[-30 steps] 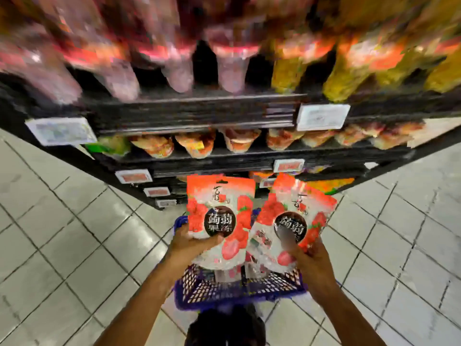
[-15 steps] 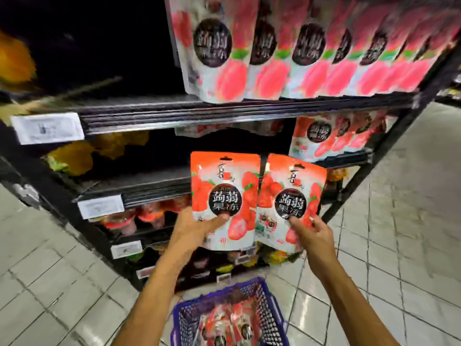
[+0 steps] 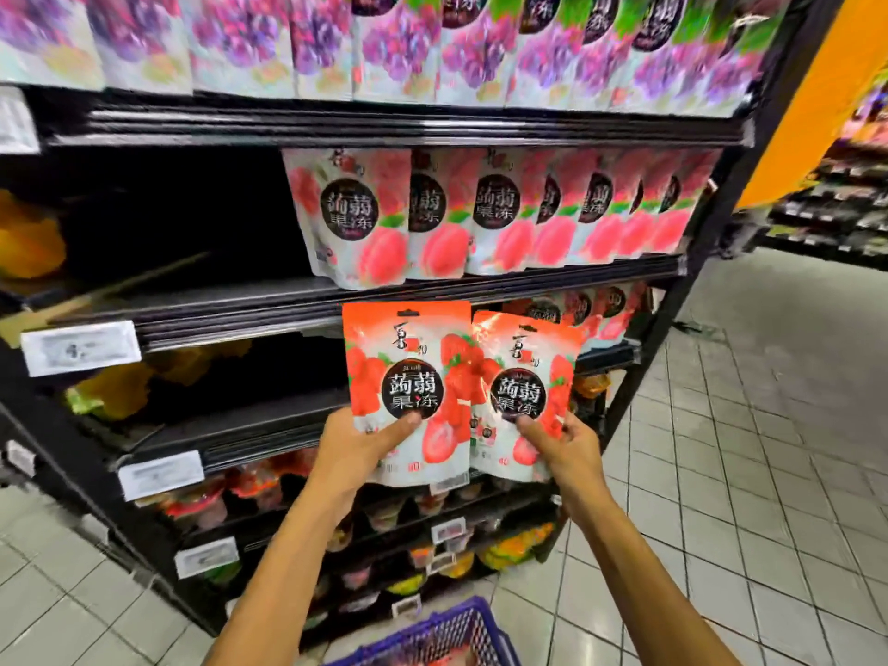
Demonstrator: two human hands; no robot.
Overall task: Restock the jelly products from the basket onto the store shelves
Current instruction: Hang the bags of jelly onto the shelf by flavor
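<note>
Two strawberry jelly pouches are up in the air in front of the shelves, upright and side by side. The left pouch (image 3: 406,372) and the right pouch (image 3: 528,377) meet at their inner edges. Neither one rests on a shelf yet. A few matching strawberry pouches (image 3: 596,307) stand on the shelf just behind them, to the right, and that is probably where these belong.

The main risk is a mix-up. The row of peach pouches (image 3: 480,218) one level up carries the same dark round label and a similar pink, so a hurried placement could land in the wrong row. Each pouch is also held only by its lower part, so the tall, soft top could flop or slip as it is pushed in. Pushing in both at once could topple the pouches already standing there.

The left grip (image 3: 358,447) grasps the left pouch, its thumb laid across the front just under the label. The right grip (image 3: 569,447) grasps the right pouch the same way. The fingers behind both pouches are hidden.

Grape pouches (image 3: 384,45) fill the top shelf, and jelly cups (image 3: 202,502) sit lower down. The blue basket (image 3: 432,636) stands on the tiled floor (image 3: 769,473) below the arms.
</note>
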